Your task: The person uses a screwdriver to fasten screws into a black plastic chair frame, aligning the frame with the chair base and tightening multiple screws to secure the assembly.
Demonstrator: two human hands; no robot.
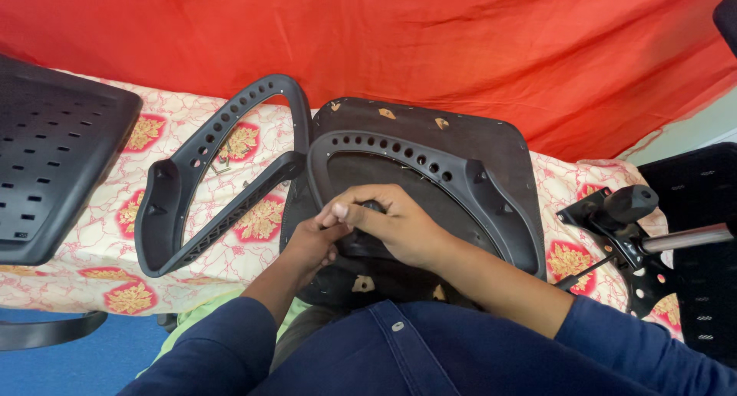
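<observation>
1. Looking down from the head view: black upside-down office chair seat with a fabric-covered underside [430, 135] lying across the lap and propped against the floral red-and-cream patterned bed cover [253, 219], underside turned up, likely so the fixing points face the worker.
2. Resting on that seat: black curved plastic armrest loop with a row of round holes [430, 169], laid flat along the right side of the underside, seemingly lined up with its mounting spot.
3. Right hand [399, 227] curled down over a small black tool handle or knob [374, 207] at the seat's near edge; grip wrapped tightly around it, fingers folded, with the rest of the object hidden beneath the palm.
4. Left hand [311, 242] tucked in just beside and touching the right, fingers pinched towards the same spot, apparently steadying; cannot tell what, if anything, sits between its fingertips.
5. Lying free on the bed cover to the left: second black curved plastic armrest loop [207, 181], apart from the seat, with a small metal piece [223, 164] inside its opening.
6. Further left: black perforated plastic chair back panel [54, 158], set aside.
7. Far right: black metal seat mechanism with a silver lever [637, 235], parked away from the hands.
8. Behind everything: red draped cloth [461, 43].
</observation>
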